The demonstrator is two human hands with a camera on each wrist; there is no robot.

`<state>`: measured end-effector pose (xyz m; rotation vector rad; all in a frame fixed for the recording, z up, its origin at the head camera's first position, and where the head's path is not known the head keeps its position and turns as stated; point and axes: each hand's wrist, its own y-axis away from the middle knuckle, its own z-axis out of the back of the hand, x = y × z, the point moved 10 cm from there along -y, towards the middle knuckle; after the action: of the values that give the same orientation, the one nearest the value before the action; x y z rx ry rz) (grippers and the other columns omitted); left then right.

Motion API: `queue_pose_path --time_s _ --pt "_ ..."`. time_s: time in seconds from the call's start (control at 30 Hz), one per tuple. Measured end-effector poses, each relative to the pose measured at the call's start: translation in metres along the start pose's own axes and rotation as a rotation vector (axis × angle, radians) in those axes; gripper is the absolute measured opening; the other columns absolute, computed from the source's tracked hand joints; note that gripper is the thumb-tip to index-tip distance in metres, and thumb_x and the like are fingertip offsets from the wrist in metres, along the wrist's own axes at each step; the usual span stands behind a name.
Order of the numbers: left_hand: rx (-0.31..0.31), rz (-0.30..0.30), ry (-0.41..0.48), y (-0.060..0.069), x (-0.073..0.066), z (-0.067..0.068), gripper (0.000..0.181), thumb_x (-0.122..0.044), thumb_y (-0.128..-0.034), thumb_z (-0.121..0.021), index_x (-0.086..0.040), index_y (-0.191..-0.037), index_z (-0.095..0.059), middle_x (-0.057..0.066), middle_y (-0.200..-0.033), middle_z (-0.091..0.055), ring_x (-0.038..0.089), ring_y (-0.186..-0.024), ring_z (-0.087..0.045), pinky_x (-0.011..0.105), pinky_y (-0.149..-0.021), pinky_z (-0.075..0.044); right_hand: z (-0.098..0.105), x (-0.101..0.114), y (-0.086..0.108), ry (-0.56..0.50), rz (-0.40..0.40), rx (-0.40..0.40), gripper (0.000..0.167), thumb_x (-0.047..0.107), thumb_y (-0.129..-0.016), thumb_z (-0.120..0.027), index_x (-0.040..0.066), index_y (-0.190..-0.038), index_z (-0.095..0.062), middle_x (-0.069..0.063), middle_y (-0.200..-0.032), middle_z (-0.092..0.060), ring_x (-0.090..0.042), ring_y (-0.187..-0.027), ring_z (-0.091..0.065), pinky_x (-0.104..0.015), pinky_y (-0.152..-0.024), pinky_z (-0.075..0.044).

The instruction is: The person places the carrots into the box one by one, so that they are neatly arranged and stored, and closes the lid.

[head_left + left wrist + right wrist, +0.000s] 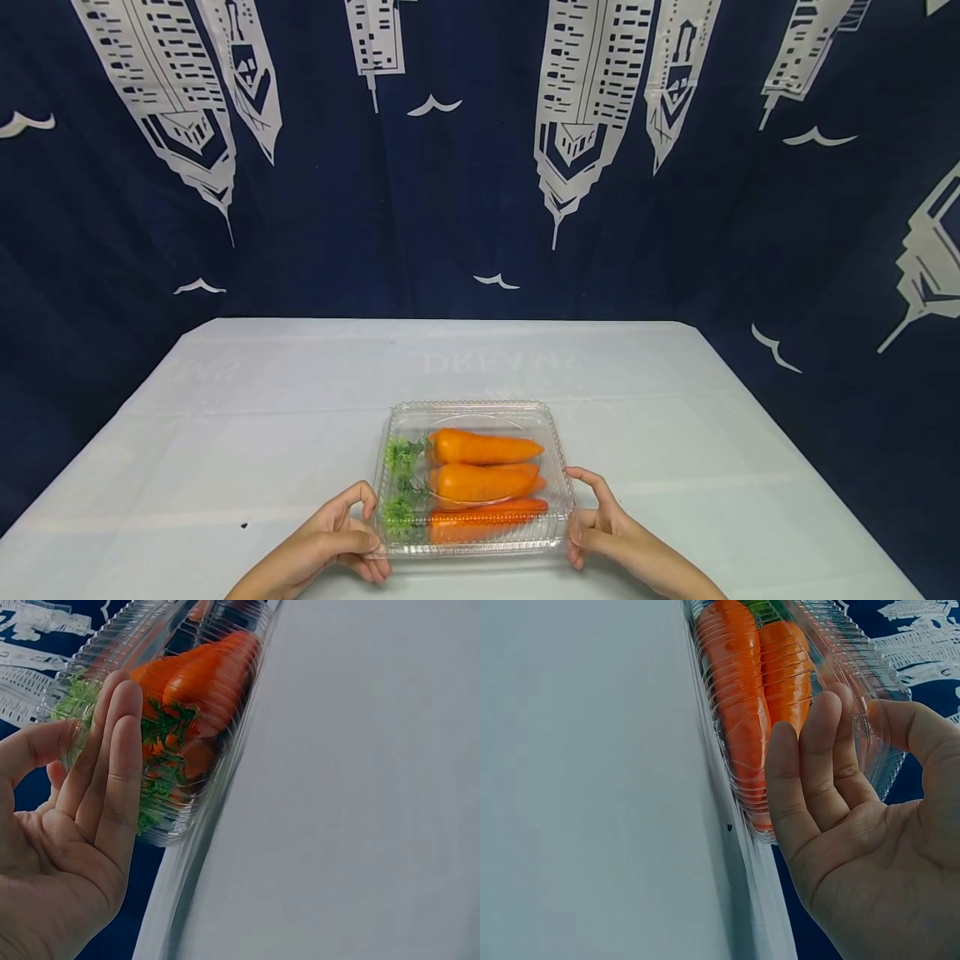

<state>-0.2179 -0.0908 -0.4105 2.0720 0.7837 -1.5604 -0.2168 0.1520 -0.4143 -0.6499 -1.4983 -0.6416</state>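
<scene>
A clear plastic clamshell box (480,550) lies near the front of the white table, its lid down. Several orange carrots (487,447) are inside, their green tops (399,517) toward the left. At the box's near left corner, my left hand (333,537) grips the edge with thumb and fingers. My right hand (611,529) holds the near right side, its index finger bent against the side wall farther back. In the left wrist view, fingers (124,761) lie along the ribbed wall. The right wrist view shows fingers (821,742) beside the box's other end.
A white cloth (225,433) with faint lettering covers the table. Left of the left hand there is a small dark speck (243,525). Behind and beside the table hangs a navy curtain (465,192) with white building and bird prints.
</scene>
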Motion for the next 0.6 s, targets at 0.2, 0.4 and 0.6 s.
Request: queue_pose_path --time_s 0.2,0.4,0.6 --pt "-0.024 0.022 -0.008 0.0002 0.0016 0.0016 0.017 0.000 -0.0892 -0.042 -0.011 -0.093 -0.030 0.004 -0.082 -0.072 0.015 -0.076 -0.069 0.025 -0.065 -0.054 -0.0003 0.0000 -0.0002 -0.010 -0.002 0.003 0.061 0.004 -0.092 -0.040 0.023 -0.136 -0.002 0.004 -0.083 -0.056 -0.006 -0.076 -0.058 -0.026 -0.074 -0.049" --pt "-0.043 0.034 -0.003 -0.0006 0.0032 0.0021 0.018 0.000 -0.0878 -0.043 -0.010 -0.091 -0.029 0.003 -0.082 -0.072 0.015 -0.075 -0.069 0.025 -0.065 -0.054 -0.0008 -0.0016 -0.0001 -0.022 -0.026 0.000 0.060 0.005 -0.093 -0.040 0.024 -0.135 -0.001 0.007 -0.082 -0.053 -0.006 -0.077 -0.058 -0.026 -0.075 -0.049" --pt "0.005 0.020 0.016 0.0007 0.0016 -0.0005 0.017 0.001 -0.0890 -0.042 -0.011 -0.093 -0.030 0.006 -0.087 -0.072 0.016 -0.079 -0.069 0.026 -0.068 -0.054 -0.0020 -0.0007 -0.0006 -0.031 -0.017 0.010 0.059 0.005 -0.093 -0.040 0.024 -0.134 -0.002 0.007 -0.082 -0.053 -0.006 -0.076 -0.058 -0.026 -0.076 -0.048"
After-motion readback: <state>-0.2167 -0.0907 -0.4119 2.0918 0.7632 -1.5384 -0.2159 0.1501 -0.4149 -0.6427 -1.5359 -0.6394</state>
